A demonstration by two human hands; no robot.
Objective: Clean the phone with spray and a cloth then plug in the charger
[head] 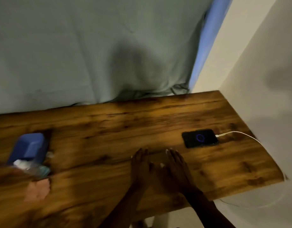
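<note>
A black phone lies flat on the wooden table at the right, its screen showing a blue ring. A white charger cable is plugged into its right end and runs off the table's right edge. My left hand and my right hand rest flat on the table side by side, fingers stretched out, just in front of and left of the phone. Neither holds anything. A clear spray bottle lies on its side at the far left, with a pink cloth beside it.
A blue box with white tissue sticking out sits at the far left. A grey-green sheet hangs behind the table. A white wall runs along the right side, close to the table's right edge.
</note>
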